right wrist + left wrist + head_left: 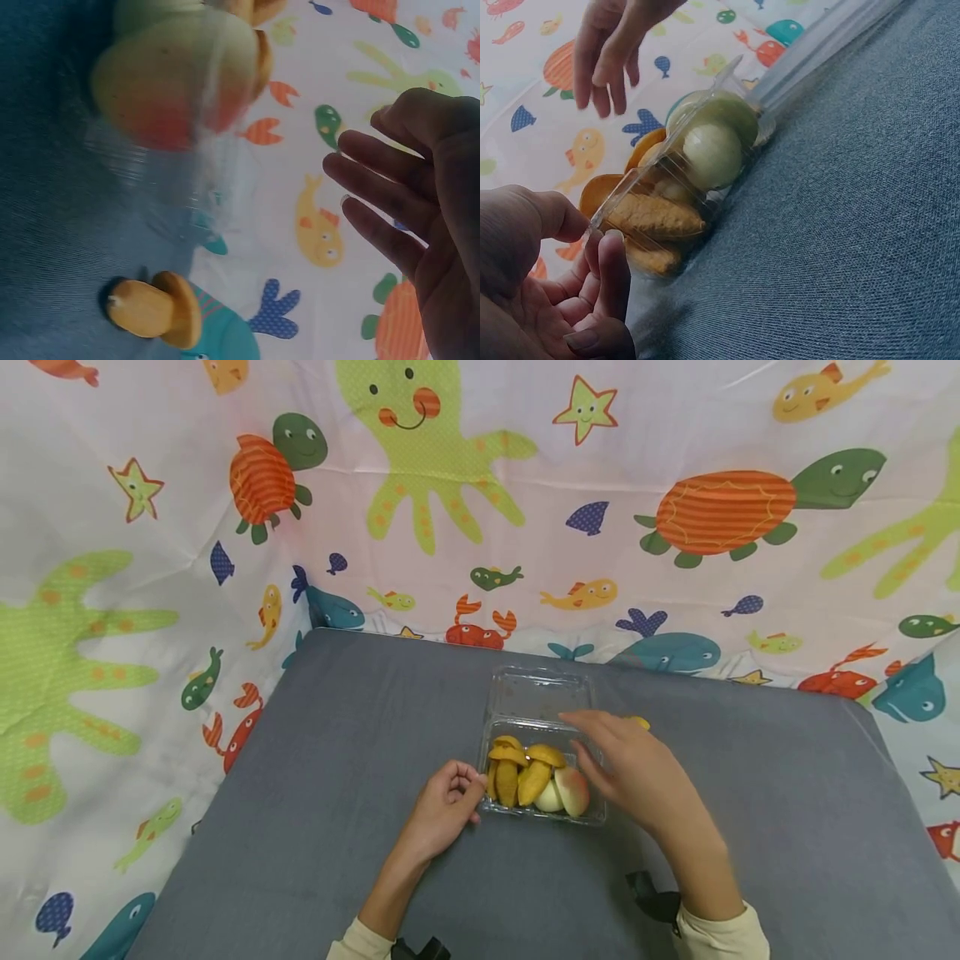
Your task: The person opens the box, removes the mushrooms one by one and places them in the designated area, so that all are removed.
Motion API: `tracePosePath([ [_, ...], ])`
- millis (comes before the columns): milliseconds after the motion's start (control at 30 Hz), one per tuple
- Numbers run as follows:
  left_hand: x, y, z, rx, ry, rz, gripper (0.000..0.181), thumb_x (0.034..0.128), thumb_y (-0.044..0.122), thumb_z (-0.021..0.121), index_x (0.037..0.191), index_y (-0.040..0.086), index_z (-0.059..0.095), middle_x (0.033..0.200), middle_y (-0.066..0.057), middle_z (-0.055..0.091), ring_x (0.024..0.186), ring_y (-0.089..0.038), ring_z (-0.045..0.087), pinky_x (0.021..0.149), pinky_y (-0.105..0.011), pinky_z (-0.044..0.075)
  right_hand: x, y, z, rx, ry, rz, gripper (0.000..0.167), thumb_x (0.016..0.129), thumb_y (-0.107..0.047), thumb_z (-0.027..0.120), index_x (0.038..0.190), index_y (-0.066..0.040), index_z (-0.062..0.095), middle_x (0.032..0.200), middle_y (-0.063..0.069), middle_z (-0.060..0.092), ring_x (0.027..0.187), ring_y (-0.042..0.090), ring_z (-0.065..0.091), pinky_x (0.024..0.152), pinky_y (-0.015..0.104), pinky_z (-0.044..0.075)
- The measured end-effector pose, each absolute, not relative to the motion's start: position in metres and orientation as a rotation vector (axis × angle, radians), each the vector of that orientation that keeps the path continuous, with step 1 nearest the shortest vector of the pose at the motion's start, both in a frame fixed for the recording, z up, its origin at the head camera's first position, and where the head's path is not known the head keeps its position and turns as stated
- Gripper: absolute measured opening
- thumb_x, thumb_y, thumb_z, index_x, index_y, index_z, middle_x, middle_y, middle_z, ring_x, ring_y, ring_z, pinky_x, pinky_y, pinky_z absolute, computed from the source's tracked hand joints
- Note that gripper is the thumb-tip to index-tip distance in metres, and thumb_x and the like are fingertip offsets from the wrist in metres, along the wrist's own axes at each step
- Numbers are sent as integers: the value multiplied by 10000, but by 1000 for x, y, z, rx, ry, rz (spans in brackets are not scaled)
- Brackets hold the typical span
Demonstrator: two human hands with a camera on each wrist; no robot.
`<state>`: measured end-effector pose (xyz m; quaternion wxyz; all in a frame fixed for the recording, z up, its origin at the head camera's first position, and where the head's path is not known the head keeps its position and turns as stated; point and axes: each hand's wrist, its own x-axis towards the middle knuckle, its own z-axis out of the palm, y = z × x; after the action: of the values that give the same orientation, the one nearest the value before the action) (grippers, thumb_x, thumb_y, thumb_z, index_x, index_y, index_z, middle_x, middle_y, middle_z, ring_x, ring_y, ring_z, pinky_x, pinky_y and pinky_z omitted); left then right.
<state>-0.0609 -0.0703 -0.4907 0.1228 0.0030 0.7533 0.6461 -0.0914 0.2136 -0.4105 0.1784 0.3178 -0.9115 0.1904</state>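
A clear plastic clamshell box (558, 817) stands on the grey table with its lid (542, 695) folded back. In it lie yellow-brown mushrooms (508, 781), a pale green round piece (549, 798) and a cream piece of fruit with a red blush (573, 792). At the box's left side, my left hand (446, 802) pinches the rim between thumb and fingertips; the left wrist view shows this grip closely. My right hand (637, 768) hovers over the box's right side, fingers apart and loosely bent, holding nothing. Another mushroom (150, 307) lies outside the box, mostly hidden behind that hand in the head view.
The grey cloth-covered table (360, 718) spreads out around the box. A white curtain (525, 585) printed with sea animals hangs behind the table and along its left side.
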Motion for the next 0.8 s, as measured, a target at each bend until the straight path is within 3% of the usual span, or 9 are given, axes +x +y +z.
tracePosePath([
  [433,-60,-70,-492,15,2218,1876,178,1058,212,671,1080,42,625,878,-69,648,655,-247,685,603,-258,508,-92,201,-433,900,-2719,543,482,956,-254,811,1381,-78,668,1302,111,732,1165,331,716,999,543,566],
  [800,-60,-69,-488,10,2201,1906,182,1052,210,683,1086,39,632,887,-78,650,655,-239,672,596,-244,497,-94,197,-441,933,-2691,564,442,961,-244,805,1354,-80,689,1277,91,745,1152,293,727,979,487,584],
])
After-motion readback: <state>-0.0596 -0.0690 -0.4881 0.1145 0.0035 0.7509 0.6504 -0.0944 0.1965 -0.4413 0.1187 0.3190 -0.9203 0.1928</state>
